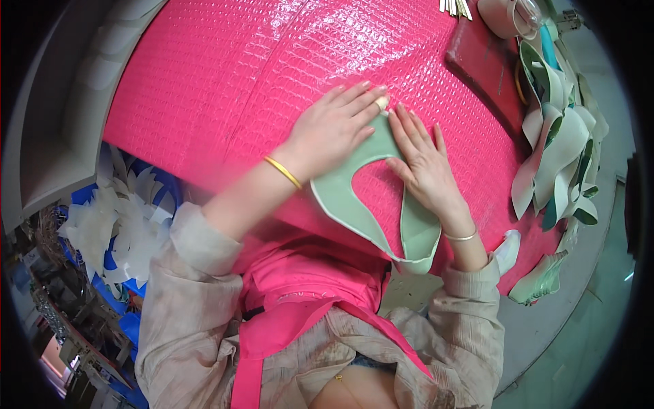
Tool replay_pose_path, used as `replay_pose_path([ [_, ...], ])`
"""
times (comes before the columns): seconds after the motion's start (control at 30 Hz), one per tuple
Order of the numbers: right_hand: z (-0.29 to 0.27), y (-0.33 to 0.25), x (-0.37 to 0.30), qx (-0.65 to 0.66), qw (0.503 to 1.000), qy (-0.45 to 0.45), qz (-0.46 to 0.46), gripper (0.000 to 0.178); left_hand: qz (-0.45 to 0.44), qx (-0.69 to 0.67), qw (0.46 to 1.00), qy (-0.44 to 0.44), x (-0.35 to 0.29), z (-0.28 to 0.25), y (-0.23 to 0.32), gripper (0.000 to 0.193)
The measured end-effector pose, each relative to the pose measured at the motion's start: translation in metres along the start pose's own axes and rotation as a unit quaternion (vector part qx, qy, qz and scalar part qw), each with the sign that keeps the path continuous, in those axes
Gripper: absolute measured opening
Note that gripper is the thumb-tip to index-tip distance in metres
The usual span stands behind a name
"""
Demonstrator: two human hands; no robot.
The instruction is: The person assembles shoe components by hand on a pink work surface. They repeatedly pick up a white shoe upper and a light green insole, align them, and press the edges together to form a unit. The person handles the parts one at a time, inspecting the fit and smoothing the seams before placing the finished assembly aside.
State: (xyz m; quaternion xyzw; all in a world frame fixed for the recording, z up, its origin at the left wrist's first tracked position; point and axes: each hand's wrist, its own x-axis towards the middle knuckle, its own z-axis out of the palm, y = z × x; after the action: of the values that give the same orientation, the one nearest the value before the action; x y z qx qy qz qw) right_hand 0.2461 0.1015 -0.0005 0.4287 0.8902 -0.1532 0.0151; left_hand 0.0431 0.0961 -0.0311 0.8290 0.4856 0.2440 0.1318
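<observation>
A pale green shoe upper [347, 198] with a curved, open shape lies on the pink, glossy textured tabletop [218, 68], its near end at the front edge. Across its far left part my left hand [334, 126] rests flat, fingers stretched toward the upper's far tip. A pale wrap covers one fingertip. My right hand [426, 160] presses flat on the right side of the same piece, its fingers pointing away from me and its thumb out over the inner opening. Both hands are open, and the fingertips nearly meet at the tip.
A dark red board [487, 71] lies at the far right below a pale cup [501, 17]. Along the right edge sits a pile of shoe uppers [565, 150], with another green upper [538, 279] nearer. White scraps [119, 225] fill a blue bin [109, 290] at left.
</observation>
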Motion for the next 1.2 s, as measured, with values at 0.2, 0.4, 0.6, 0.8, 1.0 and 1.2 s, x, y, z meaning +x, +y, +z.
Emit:
replay_pose_path([
  [0.2,-0.021,0.035,-0.062,-0.046,0.997,-0.042,0.042,0.056,0.065,-0.072,0.971,-0.22,-0.087,-0.072,-0.016,0.042],
  [0.4,-0.055,-0.102,-0.081,0.129,0.991,0.045,-0.009,0.047,-0.145,-0.487,0.861,-0.024,-0.053,-0.07,-0.002,0.044],
  [0.6,-0.074,-0.07,-0.091,0.303,0.926,0.221,0.054,0.032,-0.307,-0.57,0.76,0.055,-0.071,-0.089,-0.027,0.054],
  [0.8,-0.046,0.004,-0.045,0.664,0.691,0.175,0.224,0.033,-0.276,-0.776,0.556,0.111,-0.031,-0.043,-0.009,0.069],
  [1.0,-0.057,-0.059,-0.041,0.215,0.937,0.266,0.074,0.033,-0.328,-0.696,0.616,0.171,-0.011,-0.04,-0.002,0.047],
  [1.2,-0.035,-0.063,-0.009,0.206,0.973,0.0,0.109,0.022,-0.307,-0.726,0.566,0.242,0.005,-0.04,0.024,0.031],
])
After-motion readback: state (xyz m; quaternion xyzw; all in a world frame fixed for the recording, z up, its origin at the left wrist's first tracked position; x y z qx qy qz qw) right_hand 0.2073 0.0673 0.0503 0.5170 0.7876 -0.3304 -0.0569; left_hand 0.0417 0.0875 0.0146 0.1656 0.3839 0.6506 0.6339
